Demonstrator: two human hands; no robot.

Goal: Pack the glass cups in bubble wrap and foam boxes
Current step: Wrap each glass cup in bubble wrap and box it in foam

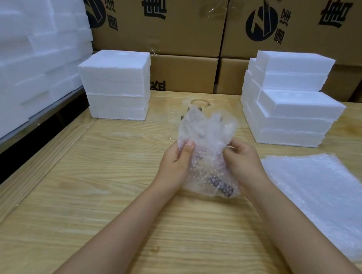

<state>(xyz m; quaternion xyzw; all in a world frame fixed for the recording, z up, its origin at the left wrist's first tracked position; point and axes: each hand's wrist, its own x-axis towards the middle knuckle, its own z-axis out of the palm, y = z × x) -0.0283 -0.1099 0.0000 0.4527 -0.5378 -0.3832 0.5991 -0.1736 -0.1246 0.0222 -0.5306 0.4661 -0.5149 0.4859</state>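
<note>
Bubble-wrapped cup (207,152) held between left hand (174,165) and right hand (242,165).

A pale, grained wooden table (114,196) filled the foreground. Behind it rose a wall of stacked brown cardboard cartons (185,33), printed with large black characters and round black logos.

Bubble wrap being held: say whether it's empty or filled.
Filled: a dark-patterned shape shows through the bubble wrap gripped by left hand and right hand.
</note>
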